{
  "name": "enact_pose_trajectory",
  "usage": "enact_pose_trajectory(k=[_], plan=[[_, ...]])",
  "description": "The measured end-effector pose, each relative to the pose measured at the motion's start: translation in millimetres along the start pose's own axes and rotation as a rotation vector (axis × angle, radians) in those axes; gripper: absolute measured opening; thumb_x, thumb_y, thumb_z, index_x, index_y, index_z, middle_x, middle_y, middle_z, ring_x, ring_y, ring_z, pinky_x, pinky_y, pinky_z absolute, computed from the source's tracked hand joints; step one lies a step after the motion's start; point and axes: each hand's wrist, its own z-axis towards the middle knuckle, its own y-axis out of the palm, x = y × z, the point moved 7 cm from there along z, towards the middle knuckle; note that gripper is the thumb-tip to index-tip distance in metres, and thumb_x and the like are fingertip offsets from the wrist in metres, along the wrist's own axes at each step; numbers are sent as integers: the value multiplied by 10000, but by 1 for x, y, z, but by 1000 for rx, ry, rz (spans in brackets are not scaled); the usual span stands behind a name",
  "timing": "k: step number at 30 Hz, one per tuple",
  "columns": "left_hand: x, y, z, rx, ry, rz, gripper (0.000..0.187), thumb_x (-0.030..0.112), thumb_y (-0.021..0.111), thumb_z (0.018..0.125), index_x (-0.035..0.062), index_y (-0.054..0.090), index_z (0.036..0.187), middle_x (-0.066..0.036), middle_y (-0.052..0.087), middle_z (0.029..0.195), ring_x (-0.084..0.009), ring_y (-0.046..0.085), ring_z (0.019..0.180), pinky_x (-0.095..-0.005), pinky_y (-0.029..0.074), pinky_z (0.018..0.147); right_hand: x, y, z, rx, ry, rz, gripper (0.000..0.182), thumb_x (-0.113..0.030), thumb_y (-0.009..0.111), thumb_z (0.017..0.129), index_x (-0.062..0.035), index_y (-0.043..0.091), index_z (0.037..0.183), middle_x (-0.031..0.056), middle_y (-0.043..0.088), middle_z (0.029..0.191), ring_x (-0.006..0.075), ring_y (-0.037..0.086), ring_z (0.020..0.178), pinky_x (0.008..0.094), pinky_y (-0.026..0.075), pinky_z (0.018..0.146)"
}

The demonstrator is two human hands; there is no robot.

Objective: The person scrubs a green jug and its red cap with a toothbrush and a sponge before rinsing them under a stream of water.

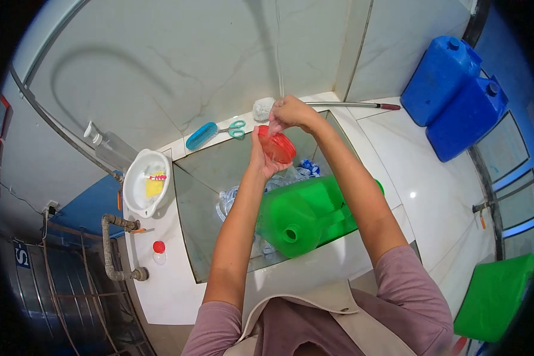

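From the head camera: the left hand cups a round, translucent red plastic lid from below, fingers closed on its rim, while the right hand pinches its upper edge — both over a glass-walled sink basin. In the basin lie clear plastic bottles and a glossy green jug on its side, spout open. A white bowl on the counter holds a yellow sponge. Two blue jerrycans stand well apart.
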Motion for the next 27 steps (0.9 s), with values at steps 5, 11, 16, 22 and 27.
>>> enact_pose_trajectory(k=[5,11,16,22,27], plan=[[3,4,6,63,174,-40,929,775,390,720,135,264,1381,-158,379,1357,-387,433,1181,-625,303,928,-13,-8,-1,27,-56,-157,192,-51,440,829,75,583,859,132,610,771,194,628,633,280,542,597],[2,18,-3,-83,182,-67,737,612,437,786,111,352,1321,-175,456,1267,-387,467,1149,-629,351,903,-16,-11,-9,-3,-6,-41,211,-71,430,841,72,584,856,131,612,778,196,630,658,286,534,601],[11,24,-10,-308,268,-353,667,506,481,802,40,388,1269,-176,499,1205,-360,505,1103,-549,390,931,-18,-5,-11,-5,-9,-57,238,-99,417,865,66,589,854,133,616,790,194,626,676,287,534,614],[34,-4,-4,-204,393,-315,481,259,477,808,1,446,1212,-167,534,1171,-319,520,1097,-469,412,958,-7,-10,1,58,-35,-126,256,-121,417,877,64,592,849,133,616,777,197,624,681,298,533,639],[16,-24,-1,-66,491,-268,481,37,428,735,6,429,1215,-156,517,1186,-296,526,1080,-451,431,955,-4,-10,0,45,-22,-120,239,-102,426,854,65,595,830,133,617,765,190,620,657,294,528,613]])
